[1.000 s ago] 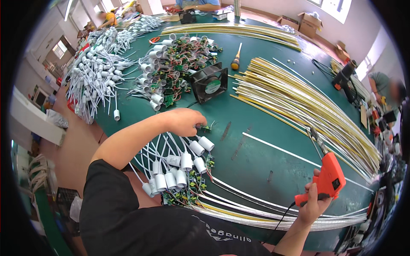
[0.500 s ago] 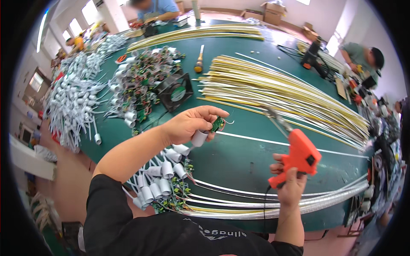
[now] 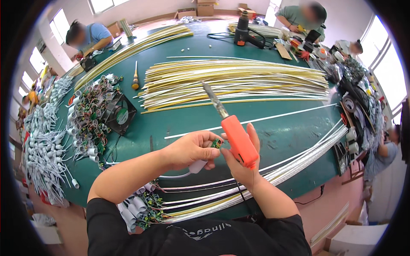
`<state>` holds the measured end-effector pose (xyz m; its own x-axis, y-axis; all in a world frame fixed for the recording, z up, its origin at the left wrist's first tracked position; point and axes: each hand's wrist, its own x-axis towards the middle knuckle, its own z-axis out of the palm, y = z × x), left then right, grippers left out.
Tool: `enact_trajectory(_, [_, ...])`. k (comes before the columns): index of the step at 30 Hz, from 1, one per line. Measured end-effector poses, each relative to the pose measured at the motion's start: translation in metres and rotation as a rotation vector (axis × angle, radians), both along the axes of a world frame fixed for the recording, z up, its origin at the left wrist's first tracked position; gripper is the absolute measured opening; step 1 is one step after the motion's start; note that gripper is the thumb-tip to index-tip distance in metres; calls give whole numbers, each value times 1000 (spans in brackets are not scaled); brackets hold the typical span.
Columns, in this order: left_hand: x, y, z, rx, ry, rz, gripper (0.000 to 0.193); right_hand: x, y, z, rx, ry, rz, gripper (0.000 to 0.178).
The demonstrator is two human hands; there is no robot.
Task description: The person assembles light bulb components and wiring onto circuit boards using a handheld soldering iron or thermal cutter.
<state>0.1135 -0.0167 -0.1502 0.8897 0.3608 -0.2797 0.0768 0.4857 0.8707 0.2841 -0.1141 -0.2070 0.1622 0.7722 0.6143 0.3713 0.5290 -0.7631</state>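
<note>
Across the green counter [image 3: 171, 123], yellow and white strips [image 3: 235, 81] lie toward twelve o'clock. The left hand [image 3: 188, 150] has its fingers clamped on a small circuit board [image 3: 217, 144], a white socket [image 3: 197, 167] at its seven o'clock. The right hand [image 3: 240, 172] wraps its fingers round a red soldering gun [image 3: 237, 136], tip toward eleven.
</note>
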Motion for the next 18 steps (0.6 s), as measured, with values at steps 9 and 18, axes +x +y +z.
enact_trajectory(9, [2, -9, 0, -77, 29, -93, 35, 1, -2, 8, -53, 168, -36, 64])
enact_trajectory(18, [1, -8, -6, 407, 177, -108, 30, 1, -2, 19, -346, 544, 69, 32])
